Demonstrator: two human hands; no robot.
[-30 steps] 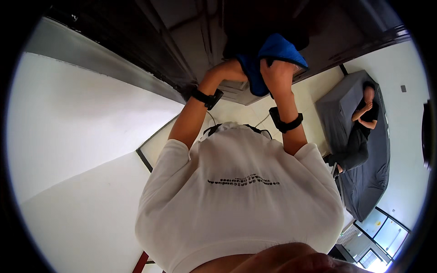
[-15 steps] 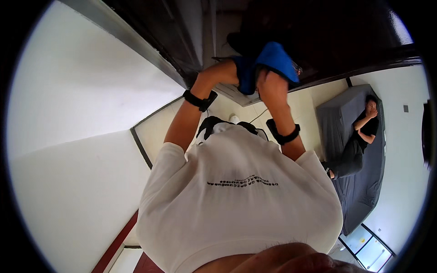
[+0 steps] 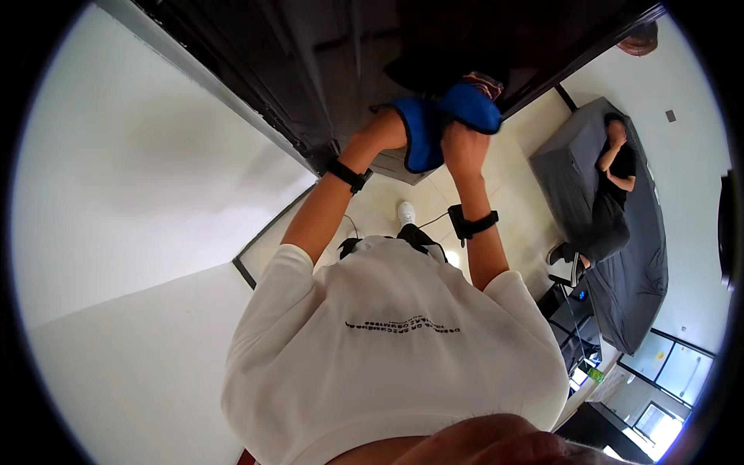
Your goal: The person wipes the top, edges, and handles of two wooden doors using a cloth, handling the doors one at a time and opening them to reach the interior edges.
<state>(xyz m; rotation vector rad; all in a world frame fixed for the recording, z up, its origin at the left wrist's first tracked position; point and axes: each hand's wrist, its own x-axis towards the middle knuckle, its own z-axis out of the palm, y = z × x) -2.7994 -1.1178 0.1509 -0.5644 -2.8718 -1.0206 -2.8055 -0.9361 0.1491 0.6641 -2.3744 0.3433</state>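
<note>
A bright blue cloth piece with dark edging (image 3: 424, 146) hangs between my hands, close to a dark, glossy panelled surface (image 3: 349, 70). My right hand (image 3: 465, 147) is closed on its right-hand fold, knuckles toward me. My left hand (image 3: 386, 130) goes in behind the cloth at its left side, so its fingers are hidden. Just above the blue fold, a small reddish-brown patterned patch (image 3: 483, 84) shows; what it belongs to I cannot make out. Both my wrists wear black straps.
A white wall (image 3: 155, 178) runs along the left. To the right, a person (image 3: 612, 186) in dark clothes reclines on a grey-covered sofa (image 3: 566, 159). A black table with devices (image 3: 573, 310) stands nearer. Pale floor tiles (image 3: 511, 186) lie below, crossed by a thin cable.
My view has shifted, bringing the black table into sight. The blue cloth's right fold has tipped lower, with my right hand still gripping it; more of the patterned patch shows.
</note>
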